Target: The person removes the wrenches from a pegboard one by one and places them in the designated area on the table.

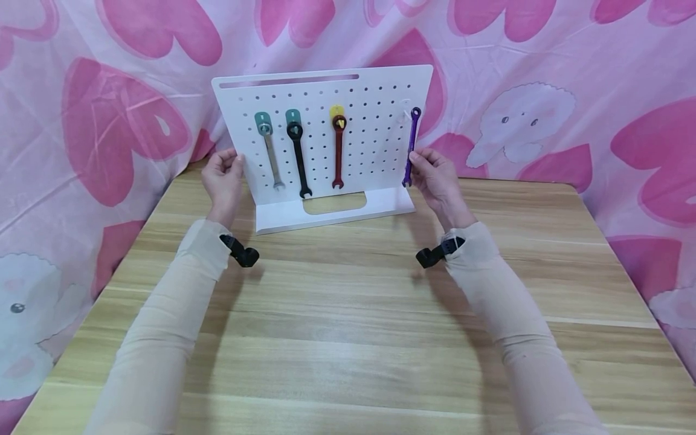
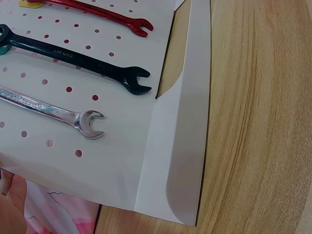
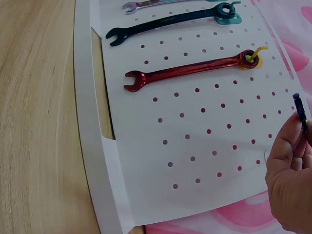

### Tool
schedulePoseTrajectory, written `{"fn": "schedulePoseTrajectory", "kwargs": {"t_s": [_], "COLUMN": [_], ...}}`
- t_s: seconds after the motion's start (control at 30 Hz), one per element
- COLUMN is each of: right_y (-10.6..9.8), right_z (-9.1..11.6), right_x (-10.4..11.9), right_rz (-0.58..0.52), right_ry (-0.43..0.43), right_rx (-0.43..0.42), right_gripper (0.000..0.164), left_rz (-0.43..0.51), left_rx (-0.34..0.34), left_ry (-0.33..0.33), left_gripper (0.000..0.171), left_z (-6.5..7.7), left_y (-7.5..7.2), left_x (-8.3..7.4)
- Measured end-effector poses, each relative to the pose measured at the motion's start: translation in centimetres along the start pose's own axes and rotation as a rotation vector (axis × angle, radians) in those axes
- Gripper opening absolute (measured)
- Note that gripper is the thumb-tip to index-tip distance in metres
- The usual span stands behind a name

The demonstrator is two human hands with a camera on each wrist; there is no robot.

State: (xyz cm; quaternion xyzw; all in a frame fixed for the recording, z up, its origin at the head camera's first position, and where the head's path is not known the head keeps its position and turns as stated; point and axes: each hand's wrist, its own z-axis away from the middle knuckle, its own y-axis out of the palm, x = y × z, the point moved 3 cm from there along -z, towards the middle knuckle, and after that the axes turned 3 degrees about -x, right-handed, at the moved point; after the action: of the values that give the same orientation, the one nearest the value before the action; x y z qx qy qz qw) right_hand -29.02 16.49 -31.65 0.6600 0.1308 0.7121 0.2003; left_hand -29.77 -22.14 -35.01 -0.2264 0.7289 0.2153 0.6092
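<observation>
A white pegboard (image 1: 380, 151) stands upright on the table. My left hand (image 1: 222, 181) pinches its left edge; part of that hand (image 2: 12, 202) is hidden behind the board in the left wrist view. At the opposite edge my right hand (image 1: 437, 181) pinches a purple combination wrench (image 1: 411, 145) near its lower, open end, with the ring end up. Just left of that ring end is a clear hook (image 1: 406, 109). Three wrenches hang on the board: a silver one (image 1: 272, 158), a black one (image 1: 299, 158) and a red one (image 1: 339, 156).
Teal hooks (image 1: 263, 118) carry the silver and black wrenches, and a yellow hook (image 1: 336, 110) carries the red one. The board's base (image 1: 277, 217) lies on the wooden table (image 1: 337, 326). A pink patterned curtain (image 1: 544, 78) hangs behind.
</observation>
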Motion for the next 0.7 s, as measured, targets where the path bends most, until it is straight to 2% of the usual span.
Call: {"fn": "schedulePoseTrajectory", "kwargs": {"t_s": [0.07, 0.23, 0.53, 0.7], "right_y": [0.0, -0.6, -3.7, -5.6], "right_z": [0.1, 0.4, 0.2, 0.0], "right_x": [0.2, 0.4, 0.6, 0.1], "right_rz": [0.027, 0.014, -0.014, 0.033], "right_ry": [-0.013, -0.02, -0.024, -0.009], "right_rx": [-0.019, -0.028, -0.07, -0.124], "right_gripper": [0.014, 0.01, 0.01, 0.009], "left_rz": [0.001, -0.005, -0.001, 0.017], "left_rx": [0.002, -0.002, 0.015, 0.015], "left_ry": [0.0, -0.007, -0.042, -0.047], "left_gripper": [0.017, 0.017, 0.019, 0.018], "left_z": [0.0, 0.1, 0.2, 0.2], "left_y": [0.0, 0.0, -0.1, -0.1], "left_x": [0.0, 0.0, -0.2, -0.2]}}
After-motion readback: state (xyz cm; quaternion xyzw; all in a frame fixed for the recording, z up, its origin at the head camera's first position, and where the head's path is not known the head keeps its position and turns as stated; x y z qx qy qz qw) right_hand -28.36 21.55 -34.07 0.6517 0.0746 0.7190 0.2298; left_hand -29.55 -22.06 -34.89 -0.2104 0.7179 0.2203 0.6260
